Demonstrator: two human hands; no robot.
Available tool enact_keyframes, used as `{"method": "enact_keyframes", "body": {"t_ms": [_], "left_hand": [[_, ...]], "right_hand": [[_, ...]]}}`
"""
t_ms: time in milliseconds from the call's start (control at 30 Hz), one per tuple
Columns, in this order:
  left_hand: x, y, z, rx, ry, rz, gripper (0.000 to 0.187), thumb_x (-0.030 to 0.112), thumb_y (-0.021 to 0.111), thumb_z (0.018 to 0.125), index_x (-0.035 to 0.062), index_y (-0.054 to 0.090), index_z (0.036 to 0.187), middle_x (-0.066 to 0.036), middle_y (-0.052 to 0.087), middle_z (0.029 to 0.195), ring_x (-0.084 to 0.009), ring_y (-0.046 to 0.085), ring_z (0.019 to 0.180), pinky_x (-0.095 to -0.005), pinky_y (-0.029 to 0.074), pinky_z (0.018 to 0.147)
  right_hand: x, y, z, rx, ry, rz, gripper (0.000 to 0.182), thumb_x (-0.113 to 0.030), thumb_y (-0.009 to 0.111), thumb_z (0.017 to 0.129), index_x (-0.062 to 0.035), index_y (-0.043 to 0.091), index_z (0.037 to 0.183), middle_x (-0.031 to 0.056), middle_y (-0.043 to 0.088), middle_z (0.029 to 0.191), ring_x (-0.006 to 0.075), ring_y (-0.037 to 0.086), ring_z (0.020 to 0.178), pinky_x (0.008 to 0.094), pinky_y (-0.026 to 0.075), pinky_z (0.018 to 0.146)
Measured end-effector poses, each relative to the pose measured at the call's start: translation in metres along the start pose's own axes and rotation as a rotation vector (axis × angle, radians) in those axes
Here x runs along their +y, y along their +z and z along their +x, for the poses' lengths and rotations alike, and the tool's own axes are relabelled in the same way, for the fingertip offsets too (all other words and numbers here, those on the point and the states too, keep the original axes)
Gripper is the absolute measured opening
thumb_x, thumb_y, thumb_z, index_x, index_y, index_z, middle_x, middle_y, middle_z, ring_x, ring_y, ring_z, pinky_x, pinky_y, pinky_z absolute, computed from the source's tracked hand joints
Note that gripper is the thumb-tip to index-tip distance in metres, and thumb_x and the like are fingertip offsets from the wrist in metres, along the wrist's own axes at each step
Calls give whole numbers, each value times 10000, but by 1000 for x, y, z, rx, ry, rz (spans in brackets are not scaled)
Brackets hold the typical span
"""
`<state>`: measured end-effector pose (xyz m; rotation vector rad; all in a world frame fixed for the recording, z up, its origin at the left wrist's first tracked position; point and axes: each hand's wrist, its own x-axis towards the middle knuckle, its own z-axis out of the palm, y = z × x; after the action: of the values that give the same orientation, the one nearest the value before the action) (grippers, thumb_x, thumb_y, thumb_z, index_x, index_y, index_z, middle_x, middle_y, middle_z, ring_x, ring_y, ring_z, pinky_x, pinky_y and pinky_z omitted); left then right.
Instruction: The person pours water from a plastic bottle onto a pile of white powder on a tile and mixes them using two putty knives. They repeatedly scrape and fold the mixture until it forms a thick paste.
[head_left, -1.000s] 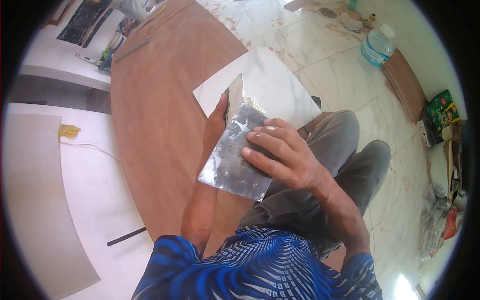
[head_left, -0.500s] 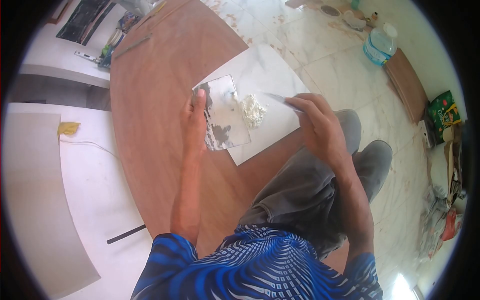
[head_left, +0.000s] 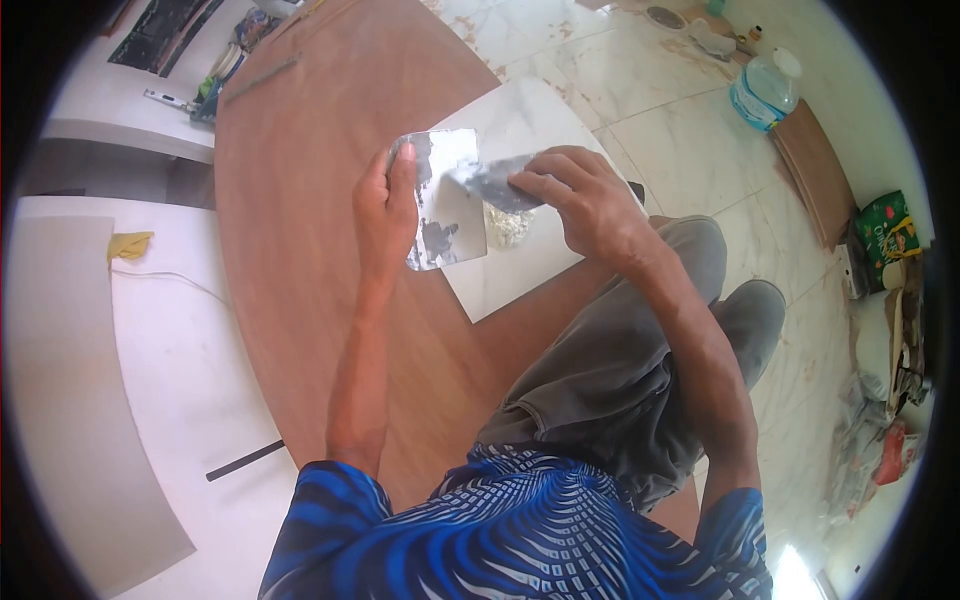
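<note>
My left hand (head_left: 388,205) grips a thin metal plate (head_left: 452,215) by its left edge, thumb on top. Patches of white and grey filler smear the plate's face. In my right hand (head_left: 588,200) is a putty knife (head_left: 498,183), its flat grey blade pointing left and overlapping the plate's right side. Under the blade, a heap of crumbly white putty (head_left: 508,228) lies on a white marble-patterned tile (head_left: 545,258). The tile rests on a brown wooden board (head_left: 300,200), and the blade hides part of the heap.
A large clear bottle (head_left: 765,90) stands on the tiled floor at upper right, beside brown boards (head_left: 812,165). A green packet (head_left: 885,235) and bags lie along the right wall. To the left is a white surface (head_left: 190,370) with a yellow cloth scrap (head_left: 130,246).
The putty knife has swung left over the putty to the plate, its blade now turned flat to view. My left hand and the plate have shifted slightly up and left.
</note>
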<state>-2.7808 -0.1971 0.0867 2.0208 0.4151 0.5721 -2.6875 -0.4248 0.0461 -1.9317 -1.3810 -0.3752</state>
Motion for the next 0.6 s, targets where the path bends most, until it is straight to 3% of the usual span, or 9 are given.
{"method": "enact_keyframes", "body": {"t_ms": [167,267,367,467,567,600], "left_hand": [[-16,2,6,50,46,13,361,311,518,1033,-20,646,967,-8,578,737,-88,491,685,-273,433,642],[-16,-4,10,72,38,35,363,316,522,1030,-19,646,969,-21,600,751,-95,513,696,-279,446,656],[-21,-6,12,105,18,66,362,318,525,1027,-19,645,970,-29,614,760,-96,525,701,-282,454,664],[-21,-5,13,122,3,56,359,318,528,1025,-18,646,974,-30,619,765,-94,528,701,-285,456,665],[-20,-6,14,90,3,47,359,319,530,1024,-17,651,984,-33,629,773,-93,533,703,-288,461,666],[-18,-7,14,67,8,33,359,320,531,1024,-15,653,987,-35,631,774,-93,535,703,-290,462,666]], "right_hand": [[5,10,-19,-114,-77,89,501,108,608,637,-81,666,1097,91,640,1075,330,566,1097,433,439,949],[5,11,-23,-219,-40,132,445,101,606,688,-70,669,1094,103,643,1081,333,568,1082,427,445,942],[8,5,-26,-244,160,270,384,84,619,778,-60,658,1132,116,656,1100,319,597,1087,385,494,901],[3,2,-22,-172,344,278,279,61,580,875,-29,639,1132,146,655,1051,332,629,960,385,506,811],[1,-2,-8,-169,395,298,240,47,557,915,-17,628,1135,161,653,1016,347,635,886,400,503,774],[-2,-3,1,-197,444,299,254,30,547,918,-39,629,1148,150,646,1037,345,615,936,409,496,807]]}}
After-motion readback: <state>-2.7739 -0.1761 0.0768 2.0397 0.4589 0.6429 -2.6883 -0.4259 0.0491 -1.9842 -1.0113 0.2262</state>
